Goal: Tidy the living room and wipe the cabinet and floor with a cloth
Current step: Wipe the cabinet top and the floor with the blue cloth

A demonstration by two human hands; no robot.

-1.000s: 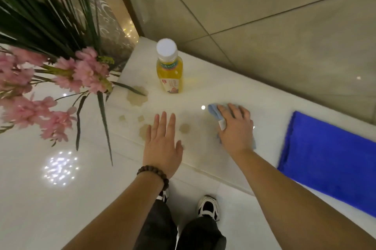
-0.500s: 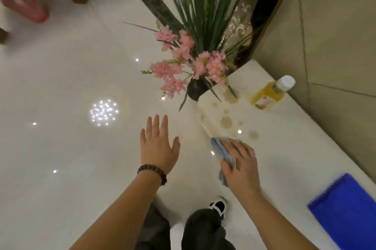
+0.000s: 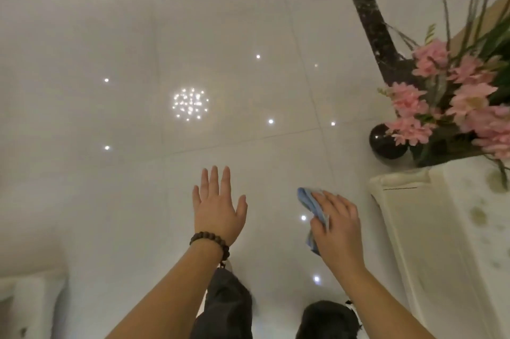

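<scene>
**Cloth leaving the counter, heading for the floor**

I am watching from the head camera. My right hand (image 3: 338, 224) is gripping the light blue cloth (image 3: 313, 207), fingers curled over it, the bunch sticking out past the fingertips toward the left. My left hand (image 3: 218, 207) is hovering with fingers straight and spread, holding nothing, a bead bracelet (image 3: 211, 242) on its wrist. Both are hanging over the glossy floor (image 3: 110, 186).

Key relation: the counter (image 3: 447, 242), with brownish stains (image 3: 478, 214) not yet wiped, is lying to the right of the right hand, well apart from the cloth; that hand is the nearer one. The counter's long edge is running roughly toward and away from me.

Versus half a second ago: the cloth was pressing on the counter edge; now it is off it. The view is swinging left, so the bottle and dark blue towel are out of frame. The pink flowers (image 3: 430, 106) are sitting at the right margin.
</scene>
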